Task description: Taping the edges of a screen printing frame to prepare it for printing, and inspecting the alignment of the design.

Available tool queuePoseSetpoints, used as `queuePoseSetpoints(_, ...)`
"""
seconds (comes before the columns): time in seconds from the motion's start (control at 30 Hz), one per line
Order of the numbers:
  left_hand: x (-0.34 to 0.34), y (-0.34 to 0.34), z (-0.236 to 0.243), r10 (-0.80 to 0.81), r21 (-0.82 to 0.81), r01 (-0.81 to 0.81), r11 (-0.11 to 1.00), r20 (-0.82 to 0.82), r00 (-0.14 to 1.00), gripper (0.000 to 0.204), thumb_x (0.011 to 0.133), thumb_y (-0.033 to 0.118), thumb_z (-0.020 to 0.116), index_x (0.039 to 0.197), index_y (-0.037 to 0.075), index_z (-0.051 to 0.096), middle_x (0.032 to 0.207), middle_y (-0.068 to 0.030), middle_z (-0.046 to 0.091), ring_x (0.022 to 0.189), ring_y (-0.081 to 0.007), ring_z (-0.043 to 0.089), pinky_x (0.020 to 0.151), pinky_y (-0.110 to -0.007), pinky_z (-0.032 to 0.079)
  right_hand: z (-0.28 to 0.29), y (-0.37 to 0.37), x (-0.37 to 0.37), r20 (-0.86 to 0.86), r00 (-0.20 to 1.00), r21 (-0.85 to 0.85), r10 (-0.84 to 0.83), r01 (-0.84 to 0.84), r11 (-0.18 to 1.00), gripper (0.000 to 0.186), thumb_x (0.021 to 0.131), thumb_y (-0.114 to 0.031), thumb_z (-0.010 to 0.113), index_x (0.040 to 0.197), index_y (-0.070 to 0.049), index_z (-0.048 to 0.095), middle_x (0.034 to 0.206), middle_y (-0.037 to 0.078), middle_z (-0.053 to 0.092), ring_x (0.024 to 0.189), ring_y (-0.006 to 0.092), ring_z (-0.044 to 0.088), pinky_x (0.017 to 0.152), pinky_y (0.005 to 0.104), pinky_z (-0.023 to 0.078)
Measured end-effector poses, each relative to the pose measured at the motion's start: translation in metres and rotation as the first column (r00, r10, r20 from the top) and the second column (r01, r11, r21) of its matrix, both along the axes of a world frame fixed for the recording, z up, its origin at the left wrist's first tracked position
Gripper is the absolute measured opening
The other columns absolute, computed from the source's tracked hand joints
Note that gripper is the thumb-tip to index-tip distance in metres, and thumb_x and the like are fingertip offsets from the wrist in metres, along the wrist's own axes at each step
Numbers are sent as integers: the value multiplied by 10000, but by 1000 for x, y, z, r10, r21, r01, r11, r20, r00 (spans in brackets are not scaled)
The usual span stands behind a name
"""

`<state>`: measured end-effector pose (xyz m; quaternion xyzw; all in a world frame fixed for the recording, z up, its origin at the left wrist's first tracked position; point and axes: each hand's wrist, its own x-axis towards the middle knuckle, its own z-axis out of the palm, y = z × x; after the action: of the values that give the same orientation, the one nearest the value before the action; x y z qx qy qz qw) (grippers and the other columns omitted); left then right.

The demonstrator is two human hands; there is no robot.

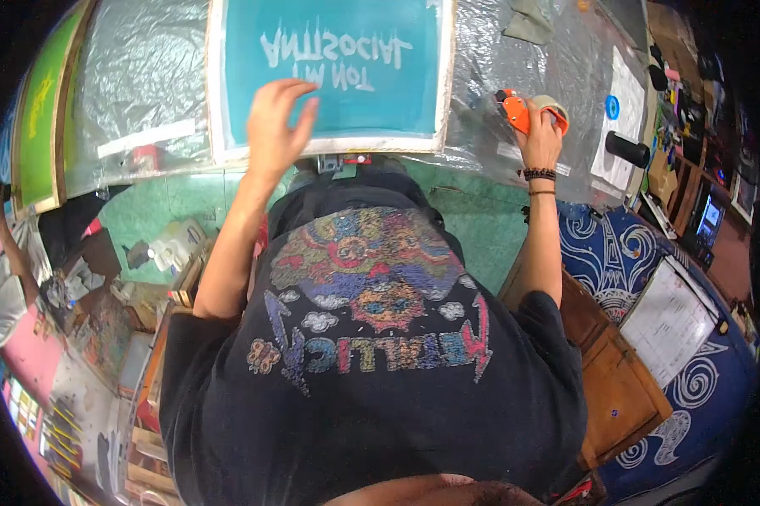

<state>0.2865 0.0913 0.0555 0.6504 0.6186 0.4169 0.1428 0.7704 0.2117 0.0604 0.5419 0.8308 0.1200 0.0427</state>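
Observation:
A screen-printing frame point(371, 114) with a teal mesh and pale lettering lies on the plastic-covered table in front of me. Over its near left part hovers my left hand point(277, 126), empty, thumb apart from the curved fingers; whether it touches the mesh I cannot tell. To the right of the frame, my right hand point(542, 135) is closed on an orange tape dispenser point(515, 111) that carries a beige roll. The dispenser is at the plastic sheet, and my palm hides part of it.
Clear plastic sheeting point(152, 67) covers the table. A green framed screen point(38, 126) stands at the left end. On the right are a blue tape roll point(612, 107), a black cylinder point(627, 149) and a grey cloth point(528, 24). Another person's arm point(13, 244) shows at far left.

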Motion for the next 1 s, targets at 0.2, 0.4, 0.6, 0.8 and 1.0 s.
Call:
queuePoseSetpoints(0.2, 50, 2, 29, -298, 57, 293, 954, 135, 945, 406, 824, 167, 801, 1209, 98, 688, 1239, -80, 683, 1074, -311, 643, 918, -403, 528, 62, -41, -124, -142, 913, 52, 382, -378, 924, 602, 746, -135, 768, 1323, -257, 649, 881, 53, 581, 782, 255, 600, 755, 387, 489)
queuePoseSetpoints(0.4, 39, -25, 35, -411, 59, 406, 912, 145, 900, 696, 755, 207, 811, 1402, 107, 576, 1442, -58, 589, 1184, -306, 604, 996, -410, 513, 76, -68, -183, -222, 789, 65, 573, -574, 816, 615, 763, -93, 714, 1346, -274, 643, 855, 37, 546, 775, 232, 599, 743, 381, 497)
queuePoseSetpoints(0.6, 19, -53, 24, -418, -12, 423, 906, 132, 899, 521, 767, 209, 818, 1258, 98, 679, 1296, -41, 677, 1169, -288, 616, 976, -401, 518, 67, -75, -201, -315, 749, -10, 583, -617, 787, 655, 750, -118, 745, 1374, -280, 627, 855, 26, 543, 773, 215, 604, 734, 371, 498)
queuePoseSetpoints(0.8, 11, -64, 21, -329, -117, 387, 915, 341, 881, 318, 810, 158, 807, 1110, 72, 743, 1108, -71, 734, 1040, -279, 669, 914, -382, 526, 74, -84, -219, -406, 828, -355, 387, -533, 768, 740, 731, -245, 809, 1429, -276, 565, 881, 39, 582, 781, 260, 631, 696, 377, 519)
queuePoseSetpoints(1.0, 7, -74, 14, -182, -245, 342, 907, 505, 844, 200, 894, 110, 753, 1073, 21, 743, 1046, -108, 739, 979, -246, 692, 888, -352, 526, 74, -88, -231, -502, 827, -504, 254, -518, 692, 708, 815, -434, 789, 1448, -269, 519, 931, 66, 641, 792, 310, 670, 678, 422, 542)
